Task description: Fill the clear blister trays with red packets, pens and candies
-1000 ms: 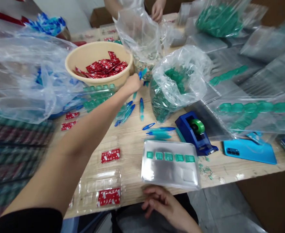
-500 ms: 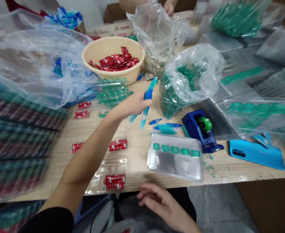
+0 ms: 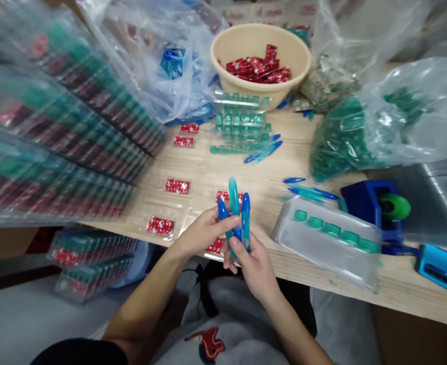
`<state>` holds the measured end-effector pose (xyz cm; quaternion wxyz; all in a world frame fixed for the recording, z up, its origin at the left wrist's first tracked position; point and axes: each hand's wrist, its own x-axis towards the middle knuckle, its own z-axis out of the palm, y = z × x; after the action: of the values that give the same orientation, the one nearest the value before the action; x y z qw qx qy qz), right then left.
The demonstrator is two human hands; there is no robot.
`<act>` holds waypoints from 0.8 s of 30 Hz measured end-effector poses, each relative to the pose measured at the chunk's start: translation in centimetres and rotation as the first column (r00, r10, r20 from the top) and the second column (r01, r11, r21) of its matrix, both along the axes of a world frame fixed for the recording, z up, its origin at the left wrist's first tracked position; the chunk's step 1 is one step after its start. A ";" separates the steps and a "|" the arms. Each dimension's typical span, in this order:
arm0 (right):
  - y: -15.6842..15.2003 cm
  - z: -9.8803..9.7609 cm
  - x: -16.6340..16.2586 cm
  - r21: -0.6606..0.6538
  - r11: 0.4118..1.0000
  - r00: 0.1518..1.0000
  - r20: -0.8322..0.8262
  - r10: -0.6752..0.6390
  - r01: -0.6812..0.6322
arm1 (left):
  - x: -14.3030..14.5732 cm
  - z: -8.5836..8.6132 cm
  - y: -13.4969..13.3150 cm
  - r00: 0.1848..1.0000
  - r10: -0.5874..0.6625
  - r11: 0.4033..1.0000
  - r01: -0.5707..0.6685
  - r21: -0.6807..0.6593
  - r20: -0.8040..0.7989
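In front of my body, both hands meet over the table's near edge on a small bunch of slim blue and teal plastic sticks with rounded tips; their exact kind I cannot make out. My left hand pinches them from the left, thumb across the front. My right hand grips their lower ends, thumb pressed on them. Beneath and behind the hands lie clear plastic trays with red patterned packets. To the right, a clear tray holds a row of green square pieces.
A cream basin holds red packets. Stacked filled trays rise at the left. More sticks lie beside green pieces. At the right are a bag of green pieces, a blue tape dispenser and a blue phone.
My left hand has come back toward my body with the sticks. My right hand, empty before, now grips them too. The view has swung left; a few sticks lie by the green pieces.
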<state>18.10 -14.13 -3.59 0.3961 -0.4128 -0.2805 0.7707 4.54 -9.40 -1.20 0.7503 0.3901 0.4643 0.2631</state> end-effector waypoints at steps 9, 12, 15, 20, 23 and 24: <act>-1.2 -0.5 0.4 -0.019 0.993 0.967 0.225 0.118 -0.116 | -3.5 -1.1 -1.5 0.791 0.610 0.770 -0.582 0.261 -0.036; -1.6 -0.9 1.4 -0.031 0.999 0.944 0.329 -0.001 0.012 | -5.0 -1.3 -2.5 0.699 0.694 0.675 -0.550 0.492 -0.172; -1.1 -0.6 2.2 0.030 0.991 0.911 0.390 -0.133 0.132 | -6.1 -2.0 -3.9 0.738 0.568 0.735 -0.255 0.628 -0.364; 0.4 0.1 2.1 0.105 0.981 0.930 0.314 -0.190 0.164 | -5.9 -3.6 -4.7 0.715 0.414 0.586 0.265 0.766 -0.564; 0.5 0.2 2.1 0.103 0.979 0.941 0.278 -0.196 0.173 | -5.4 -3.4 -4.5 0.750 0.409 0.577 0.227 0.784 -0.519; 0.4 0.1 2.1 0.100 0.980 0.945 0.265 -0.193 0.172 | -5.2 -3.1 -4.4 0.769 0.441 0.612 0.119 0.782 -0.463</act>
<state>20.19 -13.69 -3.46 0.4384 -0.5242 -0.3218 0.6553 -0.69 -13.76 -4.33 0.2834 0.6900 0.5573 0.3647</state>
